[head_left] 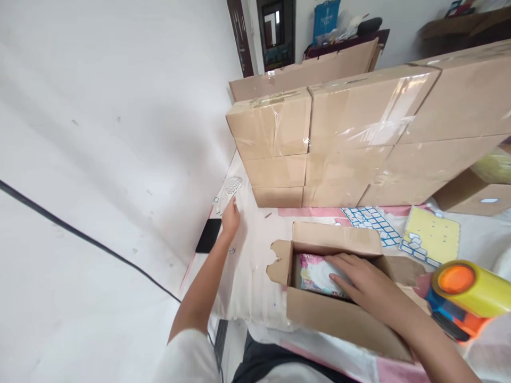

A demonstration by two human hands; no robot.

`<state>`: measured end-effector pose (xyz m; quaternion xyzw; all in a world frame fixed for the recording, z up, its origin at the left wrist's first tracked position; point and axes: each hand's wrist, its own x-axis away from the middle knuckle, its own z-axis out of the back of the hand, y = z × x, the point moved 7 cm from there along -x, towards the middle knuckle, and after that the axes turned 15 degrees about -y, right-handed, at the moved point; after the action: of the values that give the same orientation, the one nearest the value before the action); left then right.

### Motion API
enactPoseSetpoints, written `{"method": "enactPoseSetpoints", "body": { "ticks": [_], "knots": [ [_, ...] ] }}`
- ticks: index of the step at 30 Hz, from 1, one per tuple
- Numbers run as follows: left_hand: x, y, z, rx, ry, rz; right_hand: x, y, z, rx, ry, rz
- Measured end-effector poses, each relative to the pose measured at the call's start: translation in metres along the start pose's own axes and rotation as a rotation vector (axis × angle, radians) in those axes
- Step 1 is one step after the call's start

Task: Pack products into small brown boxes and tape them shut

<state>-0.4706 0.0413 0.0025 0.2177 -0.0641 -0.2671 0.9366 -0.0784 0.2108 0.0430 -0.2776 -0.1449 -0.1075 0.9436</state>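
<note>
Head view showed a brown box (335,314) on the near side of the table, with its top flaps spread. To the right sat a tape tool (469,321) with a fat yellow tape roll (485,292). The right hand (353,276) reached down into the box. It lay on a pink and white packet (317,276), which was inside the box, toward the left end. Its thumb and fingers were apart, resting on top and not pinching. A flat, soft push seemed best there, since a hard poke could crumple the packet. It also seemed wise to keep the left flap (280,261) out of the way, and to check that the packet lay flat and below the rim.

A bit farther, on the left, was a flat black thing (208,235). The left hand (230,217) was just beyond it, next to a white thing with holes (233,185). I could not tell if its fingers held anything. Over on the right lay a yellow card (431,234). Farther back stood a big taped cardboard wall (347,127), and far behind it was a blue bag (326,21).
</note>
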Motion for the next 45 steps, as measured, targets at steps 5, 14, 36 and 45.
{"method": "enactPoseSetpoints", "body": {
  "ticks": [5,14,36,45],
  "knots": [
    [0.077,-0.018,-0.045,-0.119,-0.135,-0.074,-0.009,0.005,-0.005,0.001,-0.085,0.002],
    [-0.047,-0.052,-0.012,-0.197,-0.132,0.358,-0.005,0.001,0.000,-0.042,-0.094,-0.029],
    [0.189,-0.107,-0.013,0.014,-0.184,0.355,-0.007,0.014,-0.005,-0.040,-0.069,-0.076],
    [0.166,-0.104,-0.019,-0.116,-0.208,0.319,-0.009,0.009,0.000,-0.001,-0.073,-0.055]
  ]
}}
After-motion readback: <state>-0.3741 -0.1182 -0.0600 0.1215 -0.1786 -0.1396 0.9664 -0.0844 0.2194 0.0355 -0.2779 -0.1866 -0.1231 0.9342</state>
